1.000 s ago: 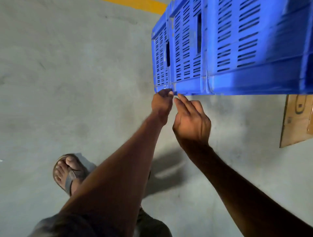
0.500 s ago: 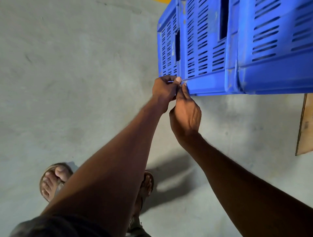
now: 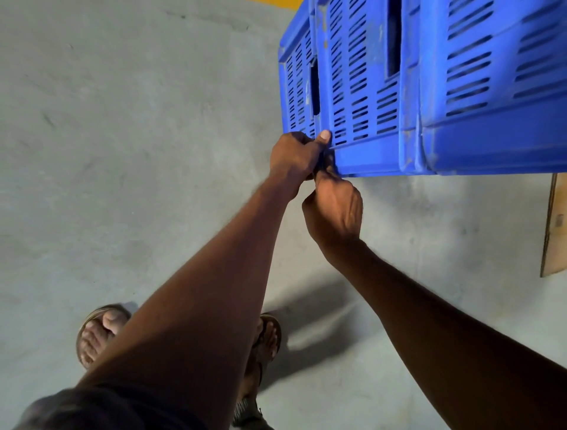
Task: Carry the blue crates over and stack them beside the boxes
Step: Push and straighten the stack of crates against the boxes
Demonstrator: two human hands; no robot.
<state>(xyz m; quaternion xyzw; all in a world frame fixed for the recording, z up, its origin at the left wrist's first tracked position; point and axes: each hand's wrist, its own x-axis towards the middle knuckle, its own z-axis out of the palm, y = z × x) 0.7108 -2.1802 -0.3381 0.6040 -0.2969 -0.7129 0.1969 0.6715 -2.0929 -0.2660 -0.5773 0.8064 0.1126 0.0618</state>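
Left grip (image 3: 294, 153) and right grip (image 3: 334, 211) both clamp the blue crate's (image 3: 368, 159) corner.

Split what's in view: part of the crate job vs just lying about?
Job: blue crates; left hand gripping their near corner rim; right hand, fingers curled at the same corner; cardboard at the right edge, possibly one of the boxes.
Lying about: yellow floor line at the top; sandalled feet on the concrete floor.
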